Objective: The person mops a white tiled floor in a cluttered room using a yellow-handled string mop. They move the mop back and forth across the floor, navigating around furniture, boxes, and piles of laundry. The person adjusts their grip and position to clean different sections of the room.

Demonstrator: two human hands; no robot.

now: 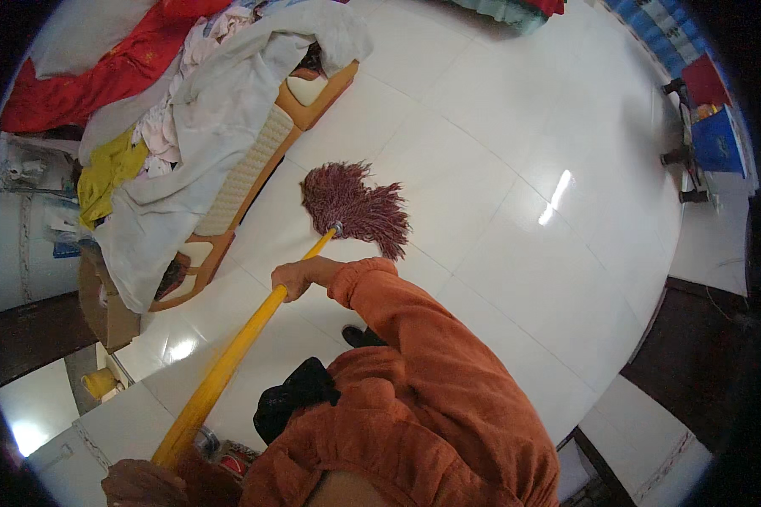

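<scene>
Glossy white tiled floor (pixel 473 160)
Maroon mop head (pixel 359 207) splayed toward twelve o'clock; padded bed (pixel 249 173) (wood-trimmed) at ten.

Rust-orange right across this soft, matt top (pixel 355 448), creases rippling everywhere, its roomy long sleeve (pixel 473 372) gathering into a ruffled cuff (pixel 362 277) above the bare right hand (pixel 292 279), and there's a dark, rounded shoe tip (pixel 360 336) peeking out!

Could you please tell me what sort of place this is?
Probably a bedroom in a home. What looks like a wood-edged bed with padded panels stands at the left, with a white cover draped over it, beside a glossy white tiled floor.
</scene>
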